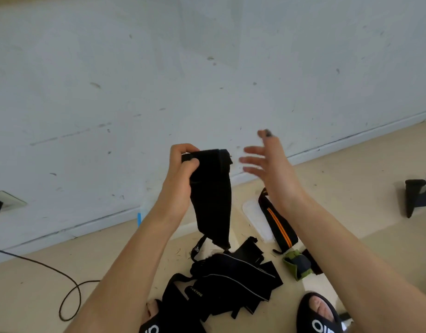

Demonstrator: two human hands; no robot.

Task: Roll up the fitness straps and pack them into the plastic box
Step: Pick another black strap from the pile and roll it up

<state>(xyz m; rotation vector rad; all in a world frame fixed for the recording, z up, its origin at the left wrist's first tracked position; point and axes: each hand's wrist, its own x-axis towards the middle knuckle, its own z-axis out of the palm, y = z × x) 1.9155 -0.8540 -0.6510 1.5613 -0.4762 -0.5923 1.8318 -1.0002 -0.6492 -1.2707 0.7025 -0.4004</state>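
Item: black strap (213, 195), 1 of several fitness straps; held up in the air w/ wall behind, above the floor pile. Grip: left hand (180, 174) curled round the strap's top end, thumb pinching across the front; rest of the strap hung free below the grip. Right hand (267, 162) just beside the top end, to the right of the grip, fingers spread wide, holding nothing, not touching the strap; blurred, so finer detail not readable. Orientation: long axis approx. vertical, leaning slightly; top edge pointed up at the grip, narrow lower end pointed down toward the pile (228, 280) of black straps on the floor, directly below the grip. A thin loop (198, 246) trailed off the lower end; whether it touched the pile could not be told. Other stock: strap w/ orange stripes (278, 224) below and right of the grip, lying partly on a clear plastic piece (254, 216), poss. the box or its lid, not certain; green-and-dark item (297, 264) beside it. Risks (judged): one-handed hold on limp fabric, so a roll started here would likely come loose or skew unless the right hand closed on it; dangling loop could snag the pile and drag other straps up; strap prob. too wide for the box if rolled slack.
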